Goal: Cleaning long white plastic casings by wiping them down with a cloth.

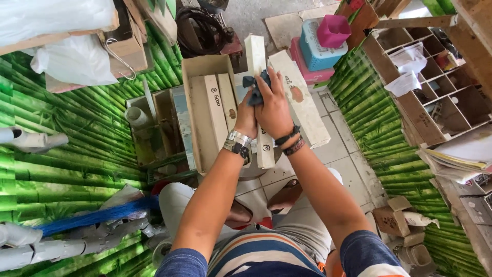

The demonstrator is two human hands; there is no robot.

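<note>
Looking down from the head camera, we see our two hands close together over a long white box [260, 97] that stands up on end in front of us. Our left hand [246, 119] is wrapped around the side of the long white box, with its fingers closed on it. Our right hand [274, 110] presses a dark blue cloth [256, 87] against the box, fingers curled over the cloth. Most of the cloth is hidden under that hand, so we cannot tell how big it is. The middle of the box is hidden by our hands and wrists too. We count one silver watch [237, 141] on the left wrist and two dark bands [290, 142] on the right wrist. To the left, an open cardboard box [202, 69] holds two more long white boxes lying side by side. One more white box [302, 102] leans just to the right of our hands. Behind it we count one pink cup [333, 30] sitting on a blue basket [315, 51]. On the far right is a wooden shelf [410, 110] with many small holes, and its edge is cut off. Grey pipes [46, 246] at the bottom left are cut off too.
</note>
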